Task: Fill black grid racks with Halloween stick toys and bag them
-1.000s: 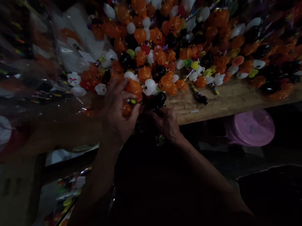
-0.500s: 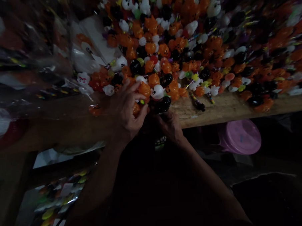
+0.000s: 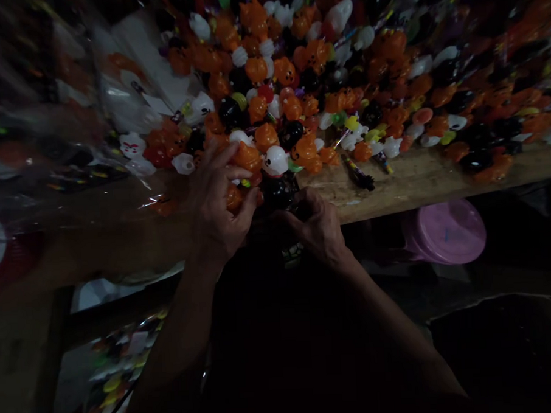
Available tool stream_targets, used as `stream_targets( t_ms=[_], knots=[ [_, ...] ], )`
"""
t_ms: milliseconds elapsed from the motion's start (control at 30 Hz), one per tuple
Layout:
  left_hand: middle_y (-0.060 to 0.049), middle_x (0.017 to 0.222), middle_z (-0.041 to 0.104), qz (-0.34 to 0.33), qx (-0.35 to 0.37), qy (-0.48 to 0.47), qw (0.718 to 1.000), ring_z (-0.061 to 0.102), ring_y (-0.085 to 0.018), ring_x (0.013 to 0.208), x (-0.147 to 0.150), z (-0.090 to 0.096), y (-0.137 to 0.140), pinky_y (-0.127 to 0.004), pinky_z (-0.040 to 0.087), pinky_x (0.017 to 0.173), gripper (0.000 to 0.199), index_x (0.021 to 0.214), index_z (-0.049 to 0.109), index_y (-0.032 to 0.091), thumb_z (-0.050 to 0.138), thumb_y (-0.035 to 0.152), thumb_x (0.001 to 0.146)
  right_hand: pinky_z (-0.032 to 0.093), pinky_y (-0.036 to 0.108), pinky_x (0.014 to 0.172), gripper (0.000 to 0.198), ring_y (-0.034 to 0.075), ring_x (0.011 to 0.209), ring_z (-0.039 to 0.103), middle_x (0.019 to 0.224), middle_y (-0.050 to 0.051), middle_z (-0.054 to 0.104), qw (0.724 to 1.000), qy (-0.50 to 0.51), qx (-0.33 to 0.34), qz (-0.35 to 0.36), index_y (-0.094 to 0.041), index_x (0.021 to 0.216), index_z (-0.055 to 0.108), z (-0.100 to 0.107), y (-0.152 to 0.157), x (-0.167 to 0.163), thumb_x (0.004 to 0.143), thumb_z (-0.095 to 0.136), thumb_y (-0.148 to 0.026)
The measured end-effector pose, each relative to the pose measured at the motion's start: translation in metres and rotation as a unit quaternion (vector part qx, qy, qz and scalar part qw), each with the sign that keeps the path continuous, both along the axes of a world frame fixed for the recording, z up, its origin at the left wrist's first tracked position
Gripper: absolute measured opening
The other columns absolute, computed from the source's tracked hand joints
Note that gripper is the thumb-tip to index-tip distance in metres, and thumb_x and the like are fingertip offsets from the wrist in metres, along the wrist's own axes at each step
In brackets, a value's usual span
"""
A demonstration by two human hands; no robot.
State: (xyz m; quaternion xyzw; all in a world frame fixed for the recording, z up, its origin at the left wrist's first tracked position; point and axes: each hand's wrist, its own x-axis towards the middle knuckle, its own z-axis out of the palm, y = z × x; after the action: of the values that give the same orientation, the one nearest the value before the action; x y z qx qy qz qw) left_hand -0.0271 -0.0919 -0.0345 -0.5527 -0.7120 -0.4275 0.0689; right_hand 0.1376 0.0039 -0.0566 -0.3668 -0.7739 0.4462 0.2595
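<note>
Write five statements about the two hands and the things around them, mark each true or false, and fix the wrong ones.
1. The left hand is curled over orange glossy plastic toys. True.
2. The right hand is wrapped around a pink round plastic container. False: it is beside a black glossy rounded toy; the pink round plastic container is farther right.
3. A strip of brown wooden tabletop shows to the right of the right hand. True.
4. A white rounded plastic toy with dark markings lies left of the left hand. False: the white rounded plastic toy lies right of the left hand's fingers.
5. Both hands are bare. True.
</note>
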Motion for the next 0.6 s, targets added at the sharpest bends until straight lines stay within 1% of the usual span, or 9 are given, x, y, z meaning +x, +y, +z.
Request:
stream_targets(
  t_ms=[67, 167, 267, 367, 500, 600],
  knots=[
    [-0.003, 0.147, 0.060, -0.002, 0.000, 0.000, 1.000, 0.042, -0.026, 0.151, 0.0001, -0.0004, 0.0001, -0.056, 0.038, 0.128, 0.017, 0.107, 0.058, 0.030, 0.063, 0.022, 0.094, 0.048, 0.029, 0.066, 0.020, 0.017, 0.071, 0.061, 0.081, 0.001, 0.070, 1.000, -0.008, -0.022, -0.003, -0.022, 0.087, 0.063, 0.0006, 0.0015, -0.0008, 0.080, 0.077, -0.035],
    [-0.004, 0.146, 0.061, -0.006, 0.009, -0.002, 1.000, 0.043, -0.027, 0.150, -0.0003, -0.0016, 0.0002, -0.055, 0.038, 0.128, 0.018, 0.106, 0.058, 0.030, 0.064, 0.021, 0.092, 0.051, 0.030, 0.073, 0.021, 0.019, 0.081, 0.066, 0.090, 0.003, 0.074, 0.999, -0.008, -0.047, 0.016, -0.020, 0.095, 0.068, 0.0004, 0.0049, 0.0004, 0.082, 0.075, -0.036],
    [-0.004, 0.147, 0.060, -0.016, 0.018, -0.015, 1.000, 0.042, -0.027, 0.151, -0.0007, -0.0030, -0.0003, -0.055, 0.036, 0.129, 0.020, 0.107, 0.058, 0.029, 0.065, 0.019, 0.090, 0.051, 0.030, 0.074, 0.018, 0.020, 0.083, 0.068, 0.088, 0.002, 0.075, 0.997, -0.016, -0.066, 0.038, -0.020, 0.092, 0.071, 0.0000, 0.0064, 0.0033, 0.086, 0.071, -0.036],
    [-0.005, 0.147, 0.061, -0.015, 0.020, -0.009, 1.000, 0.043, -0.029, 0.151, -0.0006, -0.0037, -0.0010, -0.056, 0.037, 0.127, 0.022, 0.107, 0.060, 0.029, 0.066, 0.017, 0.090, 0.047, 0.028, 0.067, 0.013, 0.018, 0.075, 0.067, 0.081, 0.001, 0.074, 0.999, -0.021, -0.044, 0.020, -0.020, 0.087, 0.070, 0.0011, 0.0052, 0.0052, 0.086, 0.070, -0.032],
    [-0.005, 0.147, 0.061, -0.013, 0.022, 0.012, 1.000, 0.044, -0.029, 0.150, 0.0000, -0.0032, -0.0006, -0.056, 0.040, 0.125, 0.023, 0.109, 0.060, 0.028, 0.066, 0.016, 0.090, 0.039, 0.026, 0.058, 0.013, 0.015, 0.063, 0.059, 0.068, -0.001, 0.066, 0.999, -0.036, -0.009, -0.008, -0.020, 0.077, 0.066, 0.0034, 0.0034, 0.0049, 0.082, 0.074, -0.029],
    [-0.005, 0.146, 0.062, -0.011, 0.026, 0.019, 0.999, 0.045, -0.029, 0.150, 0.0008, -0.0029, 0.0002, -0.057, 0.040, 0.125, 0.023, 0.109, 0.060, 0.029, 0.066, 0.016, 0.090, 0.039, 0.026, 0.058, 0.008, 0.015, 0.065, 0.059, 0.071, 0.000, 0.068, 0.999, -0.050, -0.010, -0.001, -0.020, 0.083, 0.067, 0.0049, 0.0032, 0.0058, 0.082, 0.073, -0.026]
  ],
)
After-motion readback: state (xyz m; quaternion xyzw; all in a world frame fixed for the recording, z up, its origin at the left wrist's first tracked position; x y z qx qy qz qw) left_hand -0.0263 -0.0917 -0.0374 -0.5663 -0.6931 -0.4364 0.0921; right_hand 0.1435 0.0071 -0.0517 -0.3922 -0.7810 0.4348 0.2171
